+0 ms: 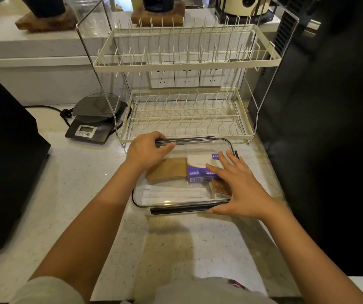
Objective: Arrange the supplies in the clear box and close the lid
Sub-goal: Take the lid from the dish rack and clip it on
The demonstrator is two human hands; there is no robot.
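The clear box [176, 199] lies on the counter in front of the dish rack, its clear lid [200, 145] on top with dark latches at the far and near edges. Through it I see brown cup sleeves [167, 171], a purple and white packet [198, 170], white wrapped straws [176, 193] and brown sachets [220, 187]. My left hand [147, 150] curls over the far left edge, fingers on the far latch [193, 140]. My right hand [240, 187] lies flat with fingers spread on the lid's right side, thumb by the near latch [178, 210].
A white two-tier dish rack [185, 115] stands just behind the box. A dark kitchen scale [95, 121] with a cable sits to the left. Black appliances flank the counter at left [7, 163] and right [321, 132]. Bare counter [165, 249] lies near me.
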